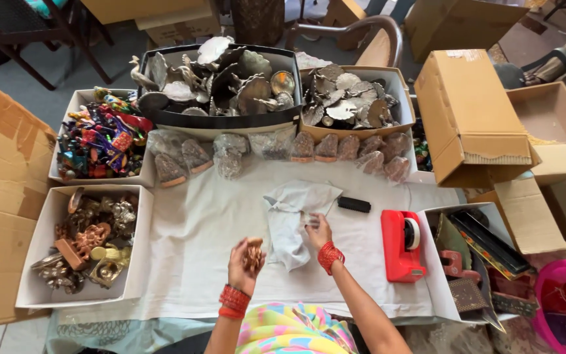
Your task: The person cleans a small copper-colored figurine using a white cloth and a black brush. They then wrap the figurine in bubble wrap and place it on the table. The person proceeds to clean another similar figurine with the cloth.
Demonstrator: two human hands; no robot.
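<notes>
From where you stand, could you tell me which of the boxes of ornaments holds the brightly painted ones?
The white box at the far left, behind the box of brass figures. Its figurines are red, blue and green; the two boxes beside it hold silvery-grey metal pieces.

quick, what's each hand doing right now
Left hand: closed around a small copper-coloured figurine, held up above the white cloth-covered table.
Right hand: fingers pinching the edge of a pale grey cloth.

The left hand (245, 260) is raised with palm up and fingers curled closed, while the right hand (318, 229) reaches forward, fingers pinched together, both wrists ringed with red bangles.
</notes>
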